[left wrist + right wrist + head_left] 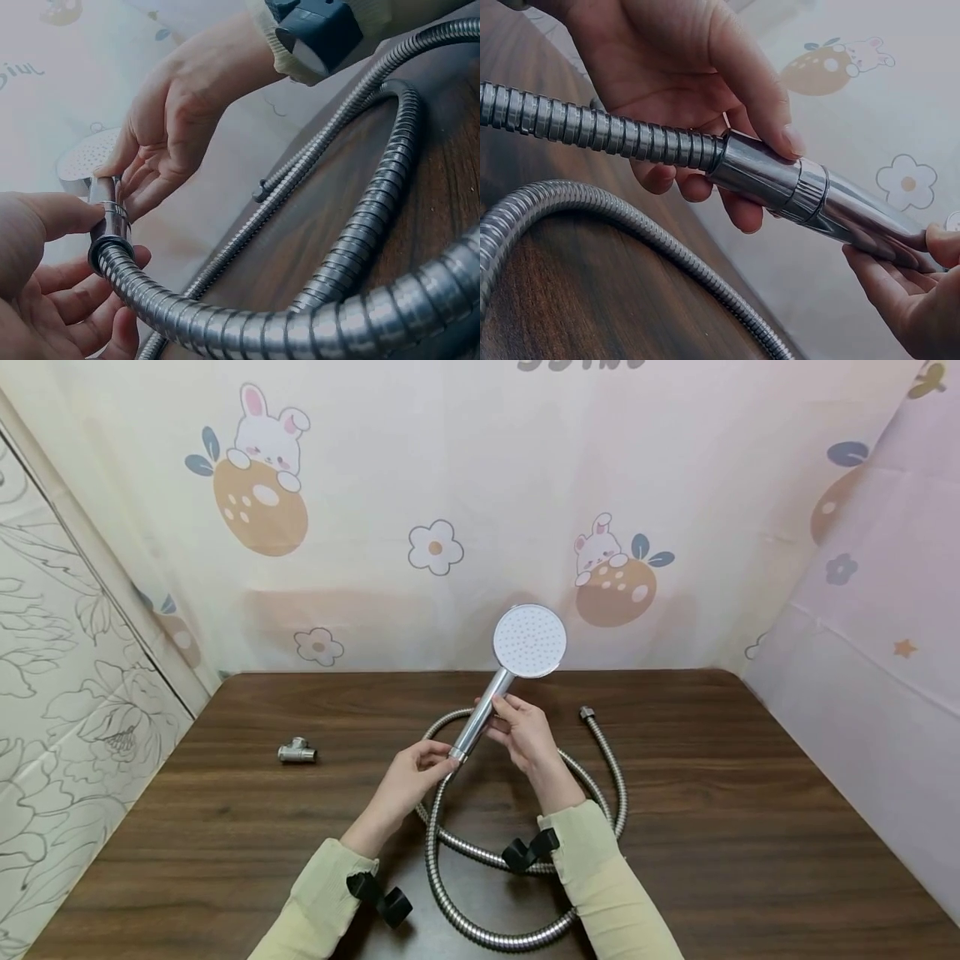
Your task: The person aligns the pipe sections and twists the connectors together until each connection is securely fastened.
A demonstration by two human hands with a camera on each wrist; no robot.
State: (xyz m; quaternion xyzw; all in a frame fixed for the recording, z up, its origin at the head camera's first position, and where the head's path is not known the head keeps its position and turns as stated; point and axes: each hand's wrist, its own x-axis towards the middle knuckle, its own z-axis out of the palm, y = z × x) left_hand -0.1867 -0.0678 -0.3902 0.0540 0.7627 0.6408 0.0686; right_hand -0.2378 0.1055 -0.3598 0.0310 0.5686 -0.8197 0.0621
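Left hand [411, 778] pinching the connector [754, 172], right hand [527, 735] gripping the shower head [528, 643] at centre frame, its face crossing the far edge of the tabletop [750, 810], which stretches wide at right, hose [510, 942] loops partly hidden behind right sleeve [600, 868], cut off below.

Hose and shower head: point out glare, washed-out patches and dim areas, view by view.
Head: bright glints along the hose; left wrist: pale, washed-out backdrop behind the shower head; right wrist: bright streaks on the chrome connector, dim tabletop at lower left.
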